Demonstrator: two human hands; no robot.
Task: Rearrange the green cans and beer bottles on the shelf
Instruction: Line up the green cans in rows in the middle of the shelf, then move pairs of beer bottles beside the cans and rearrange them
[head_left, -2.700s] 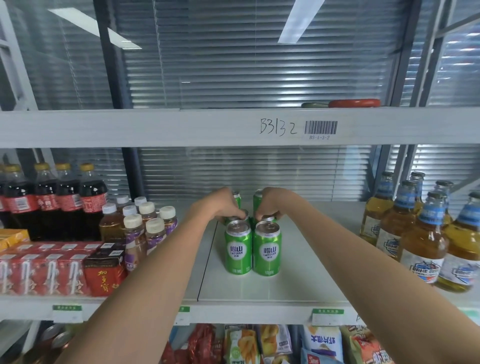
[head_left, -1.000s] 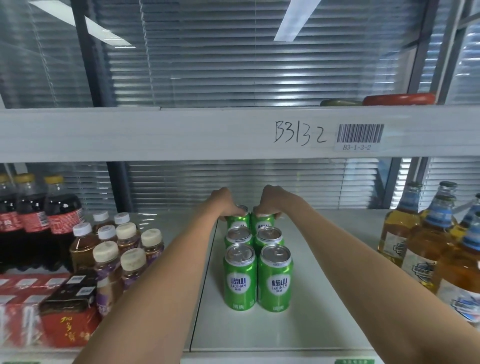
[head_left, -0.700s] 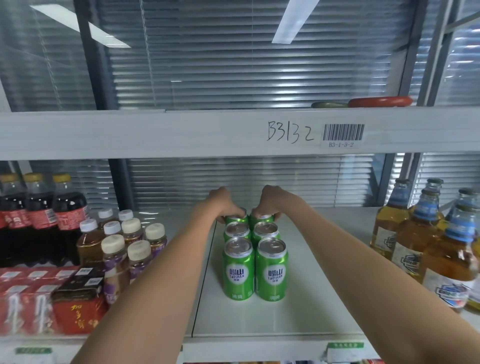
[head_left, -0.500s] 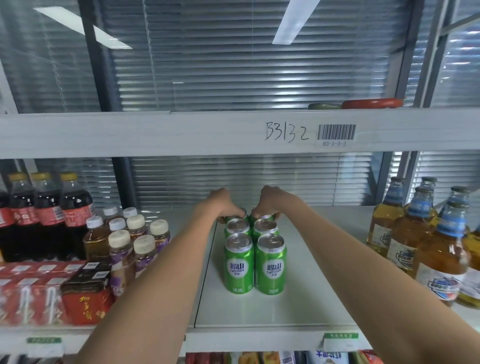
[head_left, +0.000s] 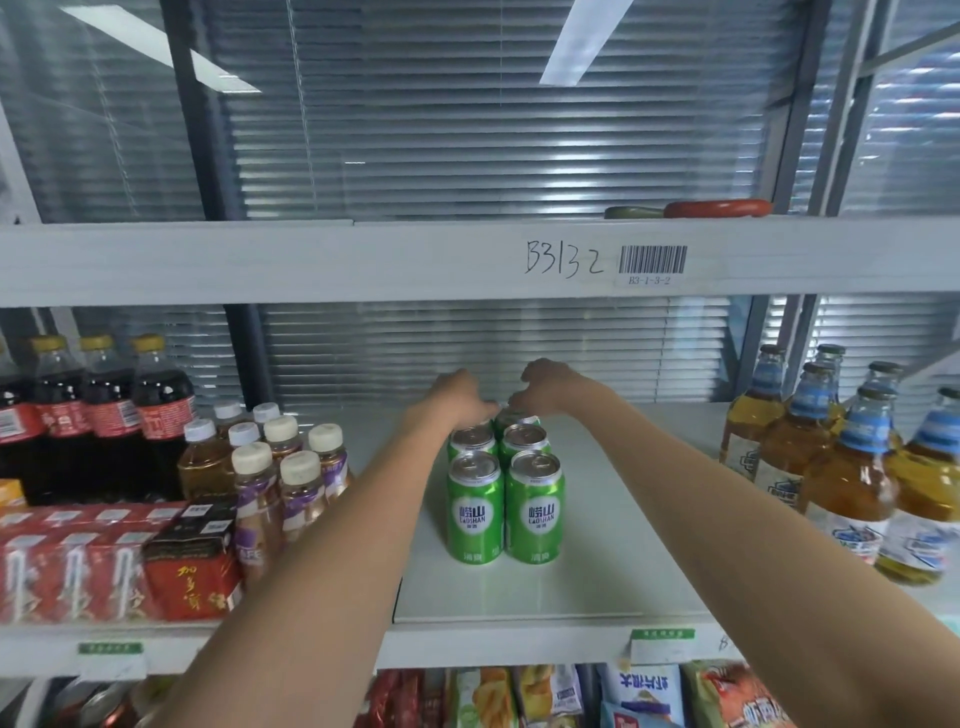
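Observation:
Green cans (head_left: 534, 506) stand in two columns on the white shelf (head_left: 613, 551), running from front to back. Both my arms reach over them to the rearmost pair. My left hand (head_left: 457, 392) covers the back left can and hides it, fingers curled down on its top. My right hand (head_left: 545, 382) is closed over the back right can (head_left: 521, 419), only a sliver of which shows. The fingertips of both hands nearly meet. Amber beer bottles (head_left: 841, 467) with blue neck labels are grouped at the right end of the shelf, apart from my hands.
Dark cola bottles (head_left: 104, 410), white-capped tea bottles (head_left: 270, 467) and red drink cartons (head_left: 78, 566) fill the shelf's left side. The upper shelf beam (head_left: 363, 260) runs close above my hands. Snack bags (head_left: 571, 696) lie on the shelf below.
Both hands stay on the rearmost pair of cans. The view has pulled back and tilted down a little, bringing the lower shelf's snack bags into sight. The front cans have not shifted.

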